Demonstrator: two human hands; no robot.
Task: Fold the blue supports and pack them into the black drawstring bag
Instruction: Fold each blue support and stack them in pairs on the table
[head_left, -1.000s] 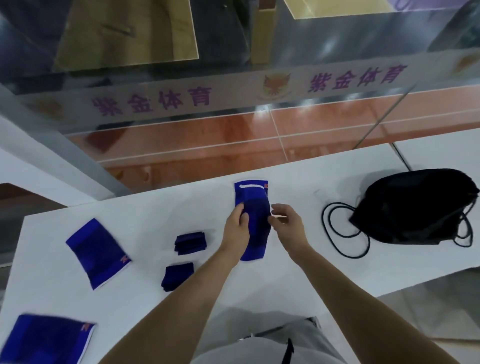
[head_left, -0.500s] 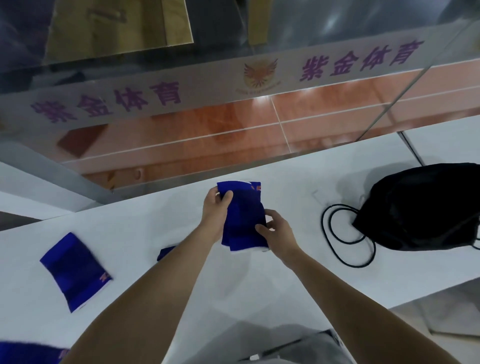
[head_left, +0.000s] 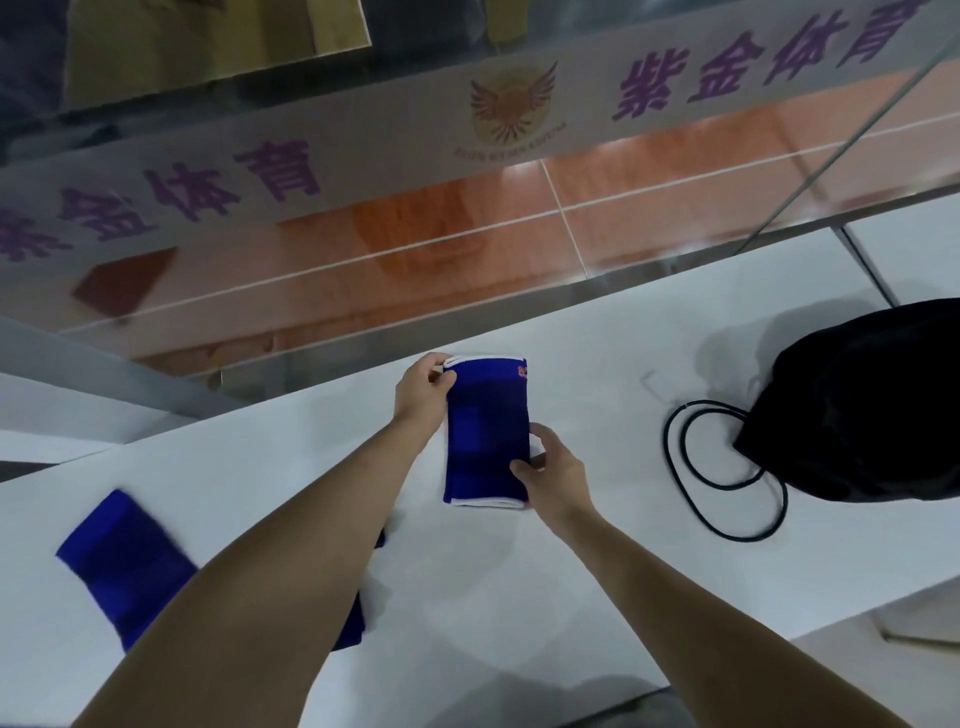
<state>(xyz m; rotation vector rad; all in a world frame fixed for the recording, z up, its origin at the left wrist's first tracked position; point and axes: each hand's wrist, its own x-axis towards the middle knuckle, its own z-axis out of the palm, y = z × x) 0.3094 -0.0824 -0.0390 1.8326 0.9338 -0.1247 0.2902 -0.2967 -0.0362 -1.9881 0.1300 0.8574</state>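
Blue support (head_left: 487, 431) held stretched lengthwise over the white table (head_left: 597, 561), white trim at both its far and near ends, a small red mark at the far right corner. Left hand (head_left: 422, 396) at the far left corner of that support, thumb and fingers pinching the white-edged corner. Right hand (head_left: 551, 477) at the near right edge of the same support, thumb on top and fingers curled under, gripping the cloth.

Right of the held support, well apart: black drawstring bag (head_left: 872, 405) lying slumped on the table, its black cord (head_left: 722, 467) looping out on the side facing the support.

Left of the held support and nearer the body: second blue support (head_left: 122, 564) lying flat, blurred. Another blue piece (head_left: 349, 626) partly hidden behind the left forearm; shape hard to tell.

Beyond the held support, past the table's far edge: glass pane (head_left: 363, 171) with purple characters and a winged emblem.
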